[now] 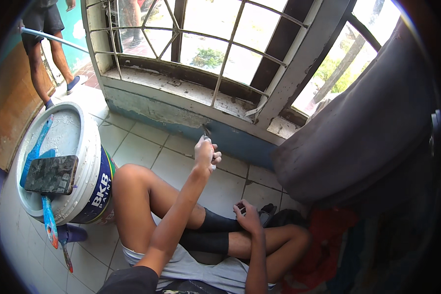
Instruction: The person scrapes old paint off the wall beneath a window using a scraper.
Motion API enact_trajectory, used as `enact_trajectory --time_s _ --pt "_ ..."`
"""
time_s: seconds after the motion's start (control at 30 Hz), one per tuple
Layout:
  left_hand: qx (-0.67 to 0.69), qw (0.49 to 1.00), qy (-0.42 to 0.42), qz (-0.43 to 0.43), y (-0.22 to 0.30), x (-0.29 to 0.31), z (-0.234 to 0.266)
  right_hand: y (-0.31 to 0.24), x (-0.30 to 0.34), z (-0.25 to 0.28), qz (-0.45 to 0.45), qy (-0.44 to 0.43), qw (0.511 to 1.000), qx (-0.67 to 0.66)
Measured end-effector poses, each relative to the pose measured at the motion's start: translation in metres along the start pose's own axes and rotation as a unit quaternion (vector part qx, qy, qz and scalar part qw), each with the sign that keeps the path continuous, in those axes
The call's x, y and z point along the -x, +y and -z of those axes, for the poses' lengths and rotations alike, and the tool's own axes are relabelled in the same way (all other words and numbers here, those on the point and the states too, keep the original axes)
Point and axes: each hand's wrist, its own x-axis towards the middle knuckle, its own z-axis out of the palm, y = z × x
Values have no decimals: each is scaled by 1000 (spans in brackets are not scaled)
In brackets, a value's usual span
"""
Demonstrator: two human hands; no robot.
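My left hand [207, 153] is closed around the handle of a small scraper [206, 131]; most of the handle is hidden in the fist. The scraper's dark tip meets the low wall [181, 119] under the window, along the edge between bare grey plaster and blue paint. White dust or paste coats the fingers. Beside my dark-socked shin rests my right hand [248, 217], its fingers loosely curled and apart, with nothing plainly held. My bent legs are folded in front of me on the tiles.
At left stands a paint bucket [78, 206] with a phone [51, 175] and blue-handled brushes [49, 223] on its lid. A barred window [201, 34] is ahead. A dark curtain [353, 127] hangs at right. Another person [44, 29] stands at far left by a pale pole [54, 38].
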Motion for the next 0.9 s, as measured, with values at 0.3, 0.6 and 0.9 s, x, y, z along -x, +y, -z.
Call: enact_trajectory --time_s 0.3,0.6,0.9 --pt "9 999 20 -39 -17 7 -16 -6 2 4 -5 -5 1000 6" --pt "11 1000 8 -10 -47 13 -14 6 3 5 -1 0 1000 1" --pt "-60 993 57 -87 -53 27 -21 -1 2 9 -25 6 1000 12"
